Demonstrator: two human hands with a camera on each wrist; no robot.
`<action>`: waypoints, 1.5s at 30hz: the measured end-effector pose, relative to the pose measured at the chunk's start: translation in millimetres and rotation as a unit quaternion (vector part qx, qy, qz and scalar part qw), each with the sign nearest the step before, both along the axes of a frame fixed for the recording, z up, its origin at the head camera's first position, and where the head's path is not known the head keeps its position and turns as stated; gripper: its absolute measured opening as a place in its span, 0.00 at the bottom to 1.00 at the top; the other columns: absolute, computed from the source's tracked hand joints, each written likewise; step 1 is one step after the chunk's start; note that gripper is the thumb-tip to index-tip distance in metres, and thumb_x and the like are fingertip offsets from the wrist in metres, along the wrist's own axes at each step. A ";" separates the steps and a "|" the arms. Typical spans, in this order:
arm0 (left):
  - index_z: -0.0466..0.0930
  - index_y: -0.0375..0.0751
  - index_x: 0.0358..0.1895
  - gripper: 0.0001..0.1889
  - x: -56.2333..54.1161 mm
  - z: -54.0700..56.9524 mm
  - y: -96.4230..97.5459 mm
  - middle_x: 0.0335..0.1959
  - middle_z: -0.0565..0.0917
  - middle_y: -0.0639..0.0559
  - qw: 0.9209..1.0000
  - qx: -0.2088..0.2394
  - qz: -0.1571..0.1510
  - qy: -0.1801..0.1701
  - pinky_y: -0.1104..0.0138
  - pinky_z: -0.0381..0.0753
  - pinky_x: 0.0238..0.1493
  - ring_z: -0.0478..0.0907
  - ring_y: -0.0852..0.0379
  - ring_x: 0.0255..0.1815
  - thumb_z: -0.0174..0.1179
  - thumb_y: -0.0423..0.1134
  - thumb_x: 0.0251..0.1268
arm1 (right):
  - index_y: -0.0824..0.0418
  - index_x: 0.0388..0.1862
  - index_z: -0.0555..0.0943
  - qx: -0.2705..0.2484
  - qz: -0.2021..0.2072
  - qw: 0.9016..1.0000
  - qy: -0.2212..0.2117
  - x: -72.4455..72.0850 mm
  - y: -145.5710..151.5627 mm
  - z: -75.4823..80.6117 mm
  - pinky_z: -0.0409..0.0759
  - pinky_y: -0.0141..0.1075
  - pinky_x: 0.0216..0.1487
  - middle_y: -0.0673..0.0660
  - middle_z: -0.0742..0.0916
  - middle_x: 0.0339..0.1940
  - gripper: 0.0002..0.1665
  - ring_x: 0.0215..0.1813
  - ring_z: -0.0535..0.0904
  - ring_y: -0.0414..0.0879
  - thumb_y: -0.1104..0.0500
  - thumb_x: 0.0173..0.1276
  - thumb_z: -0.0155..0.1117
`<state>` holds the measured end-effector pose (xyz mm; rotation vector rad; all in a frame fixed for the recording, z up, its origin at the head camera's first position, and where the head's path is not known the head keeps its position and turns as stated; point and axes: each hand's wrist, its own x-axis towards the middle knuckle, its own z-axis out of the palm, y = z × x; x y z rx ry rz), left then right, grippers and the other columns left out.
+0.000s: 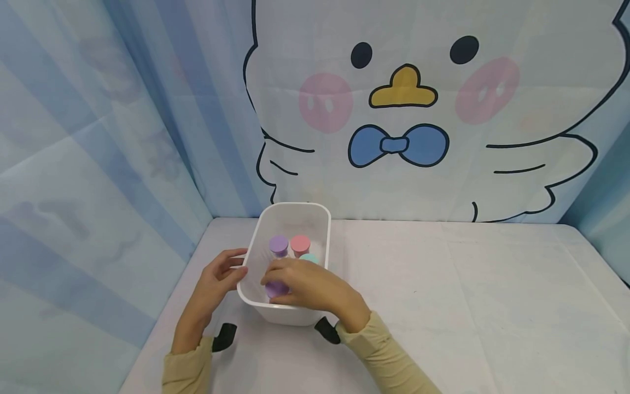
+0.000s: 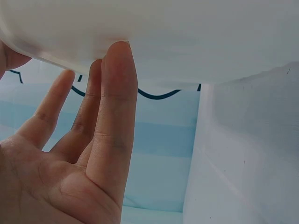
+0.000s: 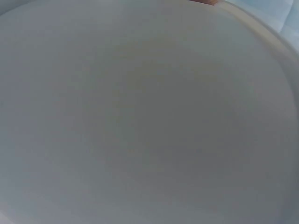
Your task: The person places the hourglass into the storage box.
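A white plastic bin (image 1: 287, 313) stands on the table and holds several small bottles. Purple (image 1: 278, 244), pink (image 1: 300, 244) and mint (image 1: 310, 257) caps show behind my right hand. That right hand (image 1: 307, 284) reaches over the bin's right rim, thumb and fingers curled about another purple-capped bottle (image 1: 277, 289), whose lower part is hidden. At the bin's left side, my left hand (image 1: 216, 279) touches the wall and rim with extended fingers. From the left wrist, fingertips (image 2: 119, 60) rest along the bin's outer wall (image 2: 196, 42). Only the bin's pale wall (image 3: 149, 116) fills the right wrist view.
A white-covered table (image 1: 467, 306) stretches to the right of the bin. Behind it hangs a curtain (image 1: 394, 191) printed with a cartoon face, close to the bin's far end. Another blue-striped curtain (image 1: 88, 219) borders the left side.
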<state>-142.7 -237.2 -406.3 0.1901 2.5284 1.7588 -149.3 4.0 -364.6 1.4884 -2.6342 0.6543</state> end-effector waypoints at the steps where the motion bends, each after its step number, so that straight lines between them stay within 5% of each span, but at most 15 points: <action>1: 0.71 0.45 0.68 0.24 0.1 0.1 0.2 0.60 0.78 0.37 1.000 0.000 0.000 -0.001 0.56 0.84 0.51 0.81 0.43 0.55 0.59 0.43 0.72 | 0.57 0.51 0.85 0.002 0.000 1.000 0.000 0.0 0.0 0.1 0.77 0.27 0.56 0.49 0.85 0.47 0.18 0.49 0.80 0.40 0.52 0.65 0.72; 24: 0.71 0.46 0.68 0.23 0.7 1.6 2.0 0.61 0.78 0.38 1.000 -0.006 0.005 -0.003 0.52 0.83 0.53 0.81 0.41 0.56 0.59 0.43 0.72 | 0.55 0.51 0.86 0.063 -0.010 0.998 0.004 -5.2 -6.8 0.7 0.76 0.27 0.57 0.47 0.87 0.46 0.17 0.50 0.81 0.38 0.53 0.63 0.73; 45: 0.71 0.47 0.68 0.24 1.2 1.1 1.0 0.60 0.78 0.39 1.000 -0.008 0.007 -0.004 0.59 0.84 0.51 0.81 0.43 0.56 0.60 0.44 0.72 | 0.53 0.49 0.88 0.085 -0.026 0.996 -0.013 -6.8 -13.2 -2.1 0.77 0.26 0.55 0.44 0.89 0.45 0.14 0.48 0.82 0.35 0.57 0.64 0.73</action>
